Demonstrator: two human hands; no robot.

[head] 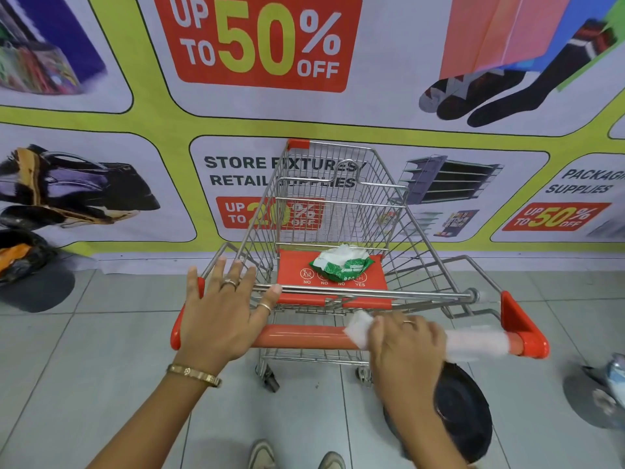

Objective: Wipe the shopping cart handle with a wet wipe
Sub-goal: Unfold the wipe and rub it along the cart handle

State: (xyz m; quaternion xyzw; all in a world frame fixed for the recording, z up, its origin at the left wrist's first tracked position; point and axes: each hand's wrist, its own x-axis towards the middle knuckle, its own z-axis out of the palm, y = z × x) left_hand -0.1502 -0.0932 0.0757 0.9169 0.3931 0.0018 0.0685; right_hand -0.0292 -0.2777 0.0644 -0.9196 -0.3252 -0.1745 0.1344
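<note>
I press the wipe (pixel 359 329) onto the handle (pixel 304 336) with my right hand (pixel 406 343); my left hand (pixel 220 313), at nine o'clock, lies spread flat; the cart (pixel 331 211) could roll.

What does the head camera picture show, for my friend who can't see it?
A person's right hand presses a white wet wipe on a shopping cart's red handle, while the left hand rests spread open on the handle's left end. A green wipes pack lies on the cart's red seat flap.
</note>
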